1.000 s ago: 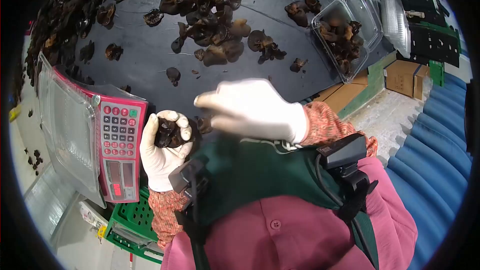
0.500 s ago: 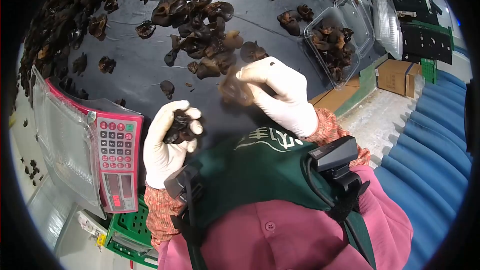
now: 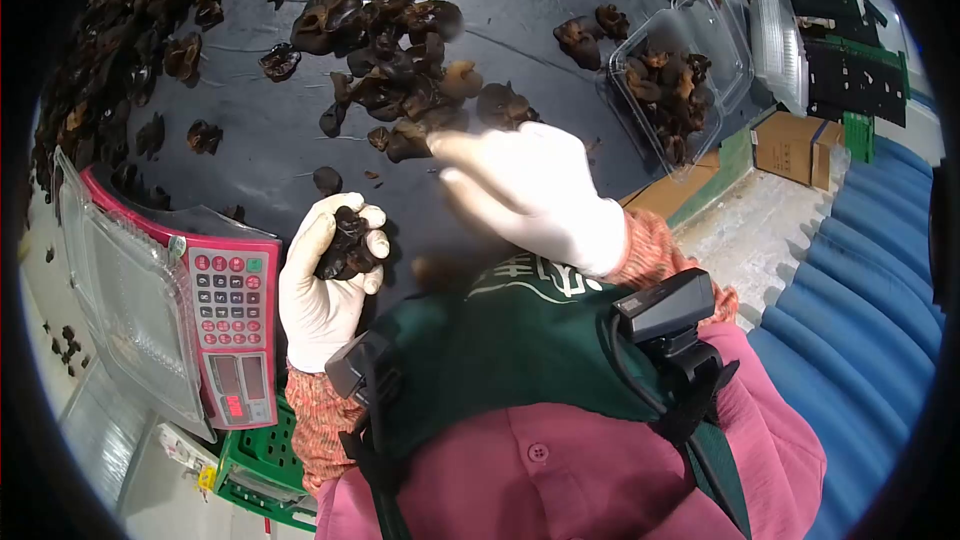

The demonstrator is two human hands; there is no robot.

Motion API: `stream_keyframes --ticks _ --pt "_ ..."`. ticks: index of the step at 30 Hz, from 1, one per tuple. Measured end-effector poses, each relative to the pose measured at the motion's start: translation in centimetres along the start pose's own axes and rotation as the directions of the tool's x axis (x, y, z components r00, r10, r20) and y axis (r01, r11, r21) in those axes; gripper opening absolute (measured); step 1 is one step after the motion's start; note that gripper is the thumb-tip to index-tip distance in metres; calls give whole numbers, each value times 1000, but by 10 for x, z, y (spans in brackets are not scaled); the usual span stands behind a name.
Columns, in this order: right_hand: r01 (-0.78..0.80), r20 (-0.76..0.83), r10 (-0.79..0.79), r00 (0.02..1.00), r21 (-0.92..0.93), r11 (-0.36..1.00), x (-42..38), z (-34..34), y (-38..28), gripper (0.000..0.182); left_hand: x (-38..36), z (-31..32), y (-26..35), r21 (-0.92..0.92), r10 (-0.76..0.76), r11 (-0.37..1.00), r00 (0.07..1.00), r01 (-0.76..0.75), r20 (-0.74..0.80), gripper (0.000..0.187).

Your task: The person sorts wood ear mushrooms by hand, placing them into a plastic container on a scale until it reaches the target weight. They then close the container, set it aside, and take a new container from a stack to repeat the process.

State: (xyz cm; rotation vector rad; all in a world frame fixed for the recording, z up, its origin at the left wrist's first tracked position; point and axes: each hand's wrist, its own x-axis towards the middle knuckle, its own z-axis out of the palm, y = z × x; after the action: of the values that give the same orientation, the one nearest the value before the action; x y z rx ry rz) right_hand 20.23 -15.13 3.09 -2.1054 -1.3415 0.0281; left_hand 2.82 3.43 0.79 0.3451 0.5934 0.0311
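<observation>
My left hand (image 3: 325, 285), in a white glove, is closed around several dark wood ear mushrooms (image 3: 347, 245), just right of the scale. Over the table in front of the green apron, my gloved right hand (image 3: 535, 190) is open, its fingers stretched out to the left, apart and smeared by motion. Below those fingers a blurred brown piece (image 3: 435, 270) shows close to the apron's edge. A loose pile of wood ear mushrooms (image 3: 395, 90) lies just beyond my right fingertips. A clear plastic box (image 3: 718, 130) holding more mushrooms stands to the right, its lid folded back.
A pink scale (image 3: 237, 290) with a keypad stands at the left, a clear plastic tray (image 3: 130, 290) on it. Many mushrooms (image 3: 90, 90) cover the table's far left. Stacked clear boxes (image 3: 778, 50) and a cardboard box (image 3: 790, 150) are at the right; a green crate (image 3: 250, 460) is lower left.
My right hand has let go of the brown translucent mushroom, and its fingers have spread. A brown blur now shows nearer the apron. My left hand keeps its mushrooms and has shifted slightly left.
</observation>
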Motion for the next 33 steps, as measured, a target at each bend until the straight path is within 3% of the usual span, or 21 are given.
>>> stream_keyframes --ticks 3,6,8,12,15,16,19,22,25,26,29,30,31,33 --pt "-75 112 96 989 -178 981 9 34 8 23 0 5 -2 33 7 999 1000 -7 -11 31" --pt "29 18 -27 999 -101 994 5 31 10 18 -4 5 -1 42 37 998 999 -36 -12 33" --pt "47 -108 -52 993 -49 998 -6 27 5 15 -6 5 0 171 37 985 999 -33 -20 34" --pt "8 17 -8 1000 3 1000 -15 5 -6 19 1 25 -5 326 -53 945 998 37 38 44" --pt "155 -40 -152 988 85 984 -17 9 -6 29 10 25 -9 315 -99 948 986 52 135 45" --pt "147 -109 -135 985 113 983 -15 14 -6 28 12 22 -11 308 -108 950 981 54 164 45" --pt "92 -46 -90 995 46 995 -11 8 -5 15 12 15 -11 339 -52 940 996 25 71 42" --pt "82 36 -83 996 29 996 -15 3 -3 16 9 19 -5 296 18 955 1000 -18 4 36" --pt "14 203 -95 975 367 930 -20 -2 5 20 8 15 0 260 61 964 998 -55 -12 31" --pt "-35 294 -69 953 334 942 -17 -14 3 26 8 13 0 269 70 961 998 -66 -5 30" --pt "-70 171 63 983 38 997 -11 -6 6 42 11 7 0 274 59 960 998 -60 13 25" --pt "-151 286 176 942 -110 982 -6 -2 3 55 12 7 -2 272 52 961 998 -57 24 25" --pt "-148 232 176 957 -131 980 -8 13 8 52 13 7 -2 272 46 961 998 -54 34 25" --pt "-44 268 114 957 -254 966 -11 24 7 35 12 10 -3 276 35 960 999 -45 41 25"
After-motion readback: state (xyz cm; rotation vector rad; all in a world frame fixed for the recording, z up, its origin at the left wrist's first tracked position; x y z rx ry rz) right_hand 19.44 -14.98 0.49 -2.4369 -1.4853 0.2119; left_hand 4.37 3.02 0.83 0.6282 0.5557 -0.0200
